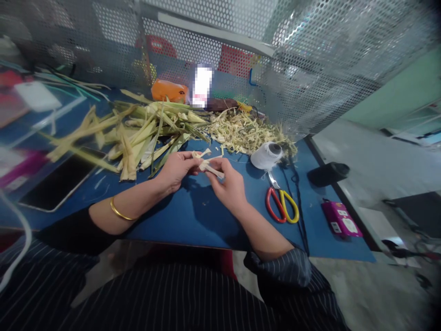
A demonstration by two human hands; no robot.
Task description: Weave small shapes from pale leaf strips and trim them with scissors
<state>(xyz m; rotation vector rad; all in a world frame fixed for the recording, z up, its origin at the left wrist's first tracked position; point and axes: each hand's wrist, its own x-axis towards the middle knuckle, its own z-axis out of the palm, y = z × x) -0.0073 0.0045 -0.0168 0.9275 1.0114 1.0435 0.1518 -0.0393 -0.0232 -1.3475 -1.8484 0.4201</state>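
Pale strips of dried husk (206,164) cross each other between my two hands, above the blue tabletop. My left hand (177,170) pinches them from the left, fingers closed. From the other side, my right hand (229,183) grips the strips between thumb and fingers, with a flat end sticking out past the thumb. Behind my left hand lies a heap of long dry husk leaves (148,126). A pile of small husk scraps (237,131) sits beyond my right hand. A white thread spool (267,156) rests on its side to the right, a thin thread trailing toward my hands.
Scissors with red and yellow handles (282,205) lie right of my right hand, beside a black cord (299,202). A magenta box (342,219) and black cylinder (328,174) are near the right edge. A dark phone (62,181) lies left. Perforated metal panel (213,39) stands behind.
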